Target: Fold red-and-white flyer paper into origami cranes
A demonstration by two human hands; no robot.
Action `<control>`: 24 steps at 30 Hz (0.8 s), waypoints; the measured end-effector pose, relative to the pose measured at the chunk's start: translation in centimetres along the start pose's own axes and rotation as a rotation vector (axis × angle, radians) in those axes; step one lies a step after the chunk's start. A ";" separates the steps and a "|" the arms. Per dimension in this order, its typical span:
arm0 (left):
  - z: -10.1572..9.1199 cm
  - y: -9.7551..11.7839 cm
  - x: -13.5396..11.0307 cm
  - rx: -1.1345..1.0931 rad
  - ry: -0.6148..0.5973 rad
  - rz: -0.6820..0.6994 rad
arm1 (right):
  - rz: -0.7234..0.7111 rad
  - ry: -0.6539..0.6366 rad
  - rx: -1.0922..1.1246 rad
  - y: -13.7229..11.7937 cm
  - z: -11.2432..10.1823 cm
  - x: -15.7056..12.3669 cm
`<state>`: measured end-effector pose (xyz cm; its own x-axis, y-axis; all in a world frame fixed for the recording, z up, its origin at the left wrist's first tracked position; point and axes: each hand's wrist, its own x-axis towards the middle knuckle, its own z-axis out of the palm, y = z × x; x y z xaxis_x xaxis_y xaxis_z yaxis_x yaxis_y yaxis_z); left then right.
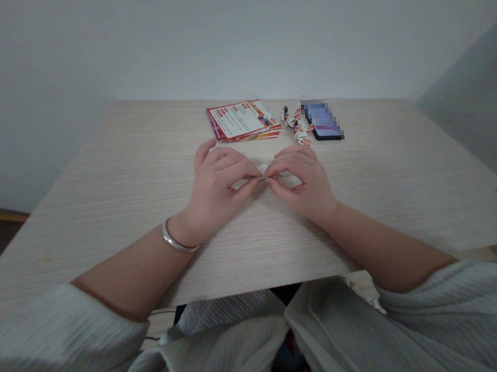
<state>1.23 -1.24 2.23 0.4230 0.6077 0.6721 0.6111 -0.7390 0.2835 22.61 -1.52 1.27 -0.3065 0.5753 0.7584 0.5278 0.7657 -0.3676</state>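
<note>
Over the middle of the table, my left hand (224,179) and my right hand (302,179) meet with their fingertips almost touching. Each pinches between thumb and forefinger a thin, pale piece of paper (265,169), seen nearly edge-on. The fingers hide most of it, so its full shape cannot be made out. Just beyond my right hand lie several small folded paper pieces (299,129), white with red stripes and dark patches. Past my left hand rests a stack of printed flyers (245,120) with red borders, slightly fanned.
A phone (323,121) with its screen lit, partly blurred out, lies right of the folded pieces. Everything sits on a pale wood-grain table (123,178) that meets a plain wall (237,38) at the back. A silver bangle (176,240) circles my left wrist.
</note>
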 end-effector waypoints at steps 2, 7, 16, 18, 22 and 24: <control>0.0 0.0 0.0 -0.007 -0.008 -0.009 | 0.001 0.009 0.002 0.0 0.0 0.0; 0.2 -0.2 -0.2 0.018 0.036 0.093 | -0.084 0.002 0.012 0.2 0.1 0.0; 0.1 -0.4 -0.2 -0.067 0.004 0.043 | -0.070 0.003 0.000 -0.1 0.0 0.2; 0.0 -0.3 -0.2 -0.065 -0.022 0.020 | -0.069 0.007 0.000 0.0 0.1 0.2; -0.1 -0.4 -0.1 -0.057 -0.064 -0.032 | -0.023 -0.004 -0.020 0.1 0.0 0.1; -0.1 -0.5 -0.1 -0.061 -0.049 -0.023 | -0.036 -0.002 -0.026 0.2 -0.1 0.1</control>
<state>0.87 -0.95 2.09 0.4430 0.6369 0.6309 0.5793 -0.7404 0.3407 22.70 -1.33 1.36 -0.3269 0.5484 0.7697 0.5368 0.7780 -0.3263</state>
